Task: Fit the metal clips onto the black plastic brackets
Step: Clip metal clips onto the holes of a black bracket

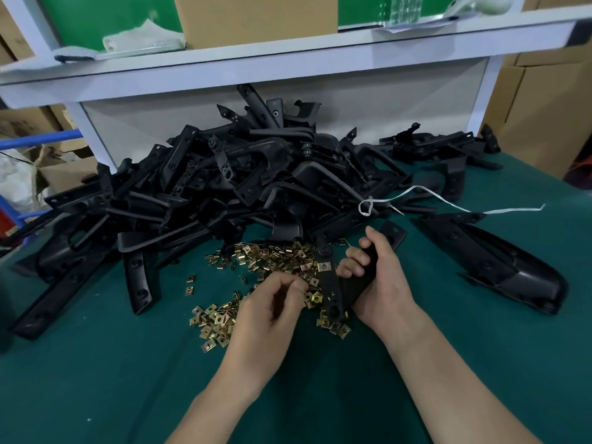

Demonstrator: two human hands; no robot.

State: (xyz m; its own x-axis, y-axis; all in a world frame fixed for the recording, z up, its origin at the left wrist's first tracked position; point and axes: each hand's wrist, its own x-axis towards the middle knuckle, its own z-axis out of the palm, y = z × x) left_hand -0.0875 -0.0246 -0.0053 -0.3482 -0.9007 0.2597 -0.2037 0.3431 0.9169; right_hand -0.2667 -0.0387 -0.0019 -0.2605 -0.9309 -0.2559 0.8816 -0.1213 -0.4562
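Green surface carries a large heap of black brackets at the rear. Loose metal clips lie scattered in front. A white string trails from the heap's right side.

**Soft, Even Light Over a Workbench**

Diffuse overhead light falls evenly on the green table, leaving only faint shadows. The black brackets swallow detail, showing a dull sheen. The white shelf bows with wide-angle distortion, and the whole frame is slightly soft.
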